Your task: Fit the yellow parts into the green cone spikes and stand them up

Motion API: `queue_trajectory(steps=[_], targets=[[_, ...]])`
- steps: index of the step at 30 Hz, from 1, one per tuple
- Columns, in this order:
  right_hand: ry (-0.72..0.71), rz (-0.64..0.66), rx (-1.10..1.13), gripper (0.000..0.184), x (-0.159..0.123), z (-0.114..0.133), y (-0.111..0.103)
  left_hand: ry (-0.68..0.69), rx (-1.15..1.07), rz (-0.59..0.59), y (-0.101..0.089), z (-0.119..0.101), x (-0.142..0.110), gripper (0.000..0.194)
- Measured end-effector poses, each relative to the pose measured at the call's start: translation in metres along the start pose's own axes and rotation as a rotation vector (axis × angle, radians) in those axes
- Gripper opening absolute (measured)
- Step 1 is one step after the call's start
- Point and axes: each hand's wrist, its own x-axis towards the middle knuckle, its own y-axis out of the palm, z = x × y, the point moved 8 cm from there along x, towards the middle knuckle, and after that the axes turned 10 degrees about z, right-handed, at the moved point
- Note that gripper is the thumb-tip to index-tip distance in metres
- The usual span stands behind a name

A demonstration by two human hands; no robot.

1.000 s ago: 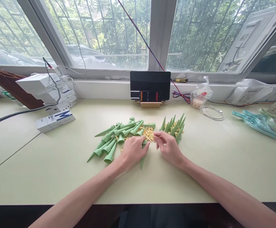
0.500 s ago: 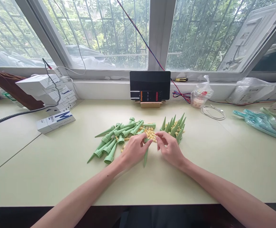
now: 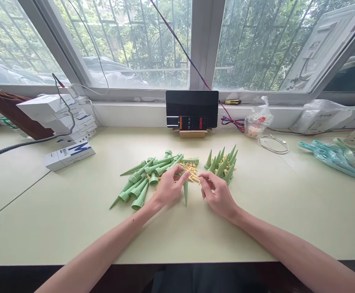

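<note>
My left hand (image 3: 170, 188) is closed around the capped end of a green plastic watering spike (image 3: 186, 193), whose tip points down toward me. My right hand (image 3: 217, 192) is pinched just to the right, its fingertips at a small yellow peg beside the loose pile; the fingers partly hide it. Between and beyond the hands lies the pile of small yellow pegs (image 3: 193, 176). Left of it, several green spikes with wide ribbed caps (image 3: 140, 185) lie in a heap. Behind my right hand, a cluster of green spikes (image 3: 221, 162) stands points up, with yellow pegs among them.
A phone (image 3: 192, 123) showing a timer leans on a black panel (image 3: 192, 101) at the back. White boxes (image 3: 70, 155) are at left. A bagged item (image 3: 258, 120), a coiled white cable (image 3: 273, 145) and wrapped turquoise tools (image 3: 332, 158) sit at right.
My left hand has shifted slightly left and away from me, turning so that more of the held spike shows. My right hand has stayed nearly in place, still pinched.
</note>
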Motion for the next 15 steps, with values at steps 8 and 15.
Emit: queue_trajectory(steps=[8,15], targets=[[0.018,0.056,0.034,0.022,0.003,0.003,0.005,-0.006,-0.227,0.037,0.007,0.004,0.002,0.037],[0.038,0.063,0.097,0.023,0.003,-0.002,0.006,0.035,-0.336,0.076,0.012,-0.007,0.001,0.035]])
